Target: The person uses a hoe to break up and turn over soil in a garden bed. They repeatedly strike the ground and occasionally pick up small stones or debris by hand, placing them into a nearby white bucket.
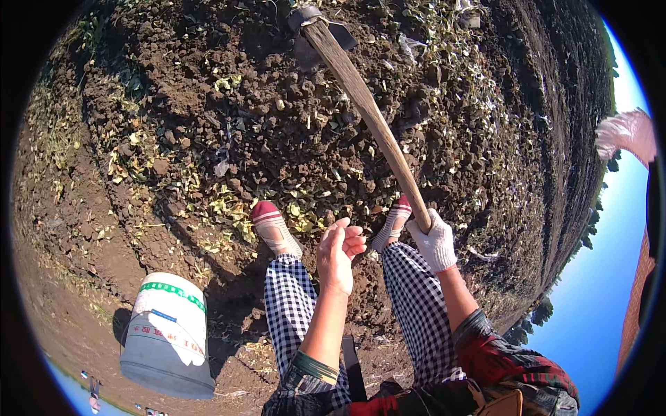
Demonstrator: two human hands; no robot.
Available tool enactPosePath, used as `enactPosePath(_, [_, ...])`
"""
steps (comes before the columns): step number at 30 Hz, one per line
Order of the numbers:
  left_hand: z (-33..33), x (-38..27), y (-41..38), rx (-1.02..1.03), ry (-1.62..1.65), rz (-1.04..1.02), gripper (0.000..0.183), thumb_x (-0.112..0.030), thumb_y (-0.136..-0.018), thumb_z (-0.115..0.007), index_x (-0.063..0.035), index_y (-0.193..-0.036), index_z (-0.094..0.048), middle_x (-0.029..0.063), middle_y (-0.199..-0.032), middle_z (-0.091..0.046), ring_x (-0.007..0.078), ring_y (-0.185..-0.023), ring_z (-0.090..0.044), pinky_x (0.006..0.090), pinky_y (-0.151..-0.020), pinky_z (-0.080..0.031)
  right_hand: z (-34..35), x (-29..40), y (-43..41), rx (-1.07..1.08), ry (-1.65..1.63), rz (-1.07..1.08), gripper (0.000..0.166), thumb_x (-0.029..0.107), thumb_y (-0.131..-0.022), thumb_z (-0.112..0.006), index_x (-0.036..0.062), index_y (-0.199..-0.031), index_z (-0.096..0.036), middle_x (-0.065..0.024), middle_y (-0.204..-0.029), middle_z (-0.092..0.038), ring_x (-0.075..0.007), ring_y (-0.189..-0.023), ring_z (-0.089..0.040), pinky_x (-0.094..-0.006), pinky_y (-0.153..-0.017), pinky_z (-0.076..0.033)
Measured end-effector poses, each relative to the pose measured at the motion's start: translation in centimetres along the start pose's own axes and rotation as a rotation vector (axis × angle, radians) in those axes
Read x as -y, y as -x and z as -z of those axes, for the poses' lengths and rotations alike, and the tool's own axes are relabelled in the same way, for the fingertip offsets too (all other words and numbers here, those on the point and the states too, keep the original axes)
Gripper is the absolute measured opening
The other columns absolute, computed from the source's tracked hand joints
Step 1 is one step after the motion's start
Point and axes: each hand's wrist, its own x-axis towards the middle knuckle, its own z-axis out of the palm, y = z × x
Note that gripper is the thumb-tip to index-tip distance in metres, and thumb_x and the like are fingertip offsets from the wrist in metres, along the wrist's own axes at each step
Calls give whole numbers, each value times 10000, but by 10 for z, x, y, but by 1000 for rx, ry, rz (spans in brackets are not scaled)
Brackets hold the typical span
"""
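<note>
My right hand [433,240], in a white knit glove, grips the lower end of a long wooden handle [372,114] beside my right knee. This handle belongs to a hoe whose dark metal head [307,20] rests over broken soil at the top of the view; part of its blade lies in shadow. My left hand [337,255] is bare and holds nothing. Its fingers are loosely curled and apart, in front of my left knee. Between my striped shoes [273,229] lie clods and yellowed leaves [302,216].
To my left, a white plastic bucket [169,333] with a green band and writing sits on the soil. Loose clods, dry leaves and plastic film scraps [411,44] cover the ground. Furrows [551,104] run along the right. A distant person [93,395] appears at the lower left.
</note>
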Motion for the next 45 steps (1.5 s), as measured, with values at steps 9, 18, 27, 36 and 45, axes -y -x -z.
enactPosePath(9, [2,-8,-14,-138,-499,-374,265,-181,-1017,-484,4,-1188,-566,101,-1005,-643,137,-771,-644,252,-663,-555,-3,31,-29,9,-49,20,235,234,-833,-703,67,-955,-593,-140,-689,-623,-303,-639,-657,-372,-582,-506])
enactPosePath(18, [-44,-161,-203,-303,-1659,-1028,455,40,-847,-509,-116,-1275,-506,165,-1289,-491,366,-1086,-590,437,-872,-517,6,18,-38,59,-161,6,264,290,-841,-704,72,-933,-587,-146,-680,-634,-314,-628,-664,-375,-574,-514])
enactPosePath(27, [-43,-113,-155,-201,-989,-391,344,17,-848,-551,-39,-1188,-550,112,-1091,-573,188,-721,-648,298,-606,-549,16,4,-51,87,-212,-115,253,277,-844,-702,72,-904,-566,-136,-681,-633,-291,-626,-660,-371,-583,-504])
enactPosePath(36, [-59,33,-5,80,-591,277,202,-24,-808,-541,-40,-1007,-510,17,-844,-538,91,-615,-575,202,-485,-452,16,26,-67,96,-144,-67,312,300,-820,-725,50,-919,-568,-142,-706,-653,-301,-658,-669,-374,-598,-503])
enactPosePath(45, [-63,-9,-17,209,-282,129,224,-56,-831,-511,-56,-1053,-543,78,-984,-631,116,-633,-616,226,-514,-485,22,107,-113,158,-270,160,394,408,-932,-607,32,-1042,-567,-134,-704,-609,-229,-634,-614,-350,-607,-475])
